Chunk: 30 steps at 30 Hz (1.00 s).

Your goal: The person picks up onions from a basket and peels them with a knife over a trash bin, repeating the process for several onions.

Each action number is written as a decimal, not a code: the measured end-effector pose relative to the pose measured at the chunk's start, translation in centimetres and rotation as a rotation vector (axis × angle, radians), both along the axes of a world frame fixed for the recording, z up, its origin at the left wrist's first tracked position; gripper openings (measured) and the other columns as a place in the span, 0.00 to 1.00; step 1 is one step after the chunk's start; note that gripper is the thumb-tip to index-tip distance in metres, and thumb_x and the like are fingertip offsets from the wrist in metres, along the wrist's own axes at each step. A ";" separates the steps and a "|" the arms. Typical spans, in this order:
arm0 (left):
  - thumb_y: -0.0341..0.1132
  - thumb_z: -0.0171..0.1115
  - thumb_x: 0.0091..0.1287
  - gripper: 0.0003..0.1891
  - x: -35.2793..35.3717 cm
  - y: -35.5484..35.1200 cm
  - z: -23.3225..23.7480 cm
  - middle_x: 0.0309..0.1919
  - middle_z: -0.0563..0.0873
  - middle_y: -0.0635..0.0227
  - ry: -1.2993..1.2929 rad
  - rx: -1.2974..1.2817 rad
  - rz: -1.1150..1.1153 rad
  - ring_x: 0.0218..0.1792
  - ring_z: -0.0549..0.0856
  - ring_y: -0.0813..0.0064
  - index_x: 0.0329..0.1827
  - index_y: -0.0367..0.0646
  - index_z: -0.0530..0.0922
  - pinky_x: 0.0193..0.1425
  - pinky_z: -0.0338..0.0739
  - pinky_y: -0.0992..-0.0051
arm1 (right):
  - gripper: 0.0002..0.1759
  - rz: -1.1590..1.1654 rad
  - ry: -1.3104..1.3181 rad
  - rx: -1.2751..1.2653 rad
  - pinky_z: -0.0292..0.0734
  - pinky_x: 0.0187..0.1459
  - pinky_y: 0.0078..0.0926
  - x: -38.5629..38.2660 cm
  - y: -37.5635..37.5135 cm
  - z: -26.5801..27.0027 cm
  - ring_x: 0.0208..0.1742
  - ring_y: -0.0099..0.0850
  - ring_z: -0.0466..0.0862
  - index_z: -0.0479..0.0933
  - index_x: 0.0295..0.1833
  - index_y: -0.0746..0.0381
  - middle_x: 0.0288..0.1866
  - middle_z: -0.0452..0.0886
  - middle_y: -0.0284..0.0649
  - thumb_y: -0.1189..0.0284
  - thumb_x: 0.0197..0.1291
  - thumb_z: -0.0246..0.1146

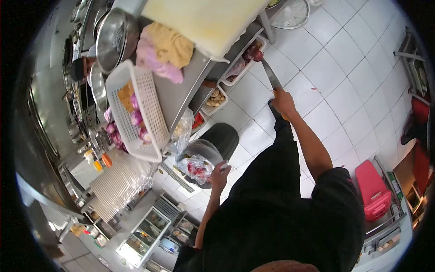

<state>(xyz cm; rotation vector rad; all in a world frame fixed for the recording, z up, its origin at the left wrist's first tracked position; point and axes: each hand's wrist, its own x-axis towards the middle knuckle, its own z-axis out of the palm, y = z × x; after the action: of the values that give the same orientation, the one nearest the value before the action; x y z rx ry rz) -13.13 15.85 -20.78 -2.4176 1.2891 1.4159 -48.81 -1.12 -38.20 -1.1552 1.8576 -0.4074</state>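
On floor tiles (328, 79) beside a steel counter (194, 72), closes right hand (284, 104) around knife (271, 75), pointing it toward white crate (233, 83) under the counter; curls left hand (219, 176) by black bin (224, 138) near the counter, with pinch impossible to tell.

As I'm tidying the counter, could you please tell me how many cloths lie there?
2: the yellow cloth next to the pale board, and the pink cloth against it, toward the white basket. Others may be hidden underneath.

long knife (271, 74) (bare blade), slanting
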 end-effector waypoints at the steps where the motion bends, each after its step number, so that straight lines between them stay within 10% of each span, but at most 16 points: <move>1: 0.39 0.68 0.66 0.21 -0.3 -0.2 0.0 0.50 0.85 0.56 0.016 -0.029 0.005 0.44 0.86 0.66 0.59 0.38 0.79 0.50 0.79 0.69 | 0.29 0.036 -0.007 0.016 0.79 0.50 0.52 -0.3 1.5 1.3 0.45 0.59 0.83 0.71 0.62 0.65 0.40 0.83 0.62 0.74 0.51 0.61; 4: 0.38 0.67 0.68 0.19 -1.6 -0.9 0.9 0.43 0.86 0.64 0.229 -0.171 0.178 0.41 0.84 0.78 0.58 0.35 0.79 0.45 0.80 0.76 | 0.34 0.159 -0.010 0.017 0.79 0.48 0.53 -0.5 6.2 6.5 0.44 0.60 0.83 0.68 0.67 0.64 0.40 0.83 0.62 0.75 0.51 0.61; 14: 0.41 0.65 0.70 0.19 5.0 2.2 4.8 0.45 0.81 0.68 0.841 -0.436 0.953 0.44 0.82 0.71 0.58 0.40 0.74 0.48 0.81 0.66 | 0.33 0.799 0.048 -0.185 0.78 0.51 0.48 10.3 19.2 23.2 0.46 0.54 0.83 0.68 0.69 0.57 0.46 0.83 0.54 0.76 0.55 0.62; 23: 0.44 0.67 0.69 0.15 23.9 19.6 3.7 0.36 0.81 0.69 0.847 -0.925 1.561 0.32 0.79 0.75 0.47 0.44 0.74 0.32 0.73 0.72 | 0.32 1.372 0.144 -0.380 0.78 0.49 0.45 31.0 31.1 30.7 0.45 0.50 0.83 0.68 0.70 0.53 0.50 0.82 0.50 0.76 0.57 0.60; 30: 0.38 0.66 0.68 0.10 33.1 27.7 3.6 0.32 0.82 0.70 0.773 -1.120 1.808 0.34 0.80 0.74 0.43 0.43 0.76 0.38 0.74 0.67 | 0.33 1.596 0.139 -0.504 0.77 0.41 0.50 39.1 34.8 33.3 0.41 0.50 0.83 0.63 0.72 0.52 0.41 0.81 0.49 0.76 0.58 0.56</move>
<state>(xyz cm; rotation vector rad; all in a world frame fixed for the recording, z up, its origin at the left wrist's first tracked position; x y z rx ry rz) 20.00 43.50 -17.13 -4.2145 -1.4504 2.2557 -9.68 33.65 -4.95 -2.5704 0.4362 0.1753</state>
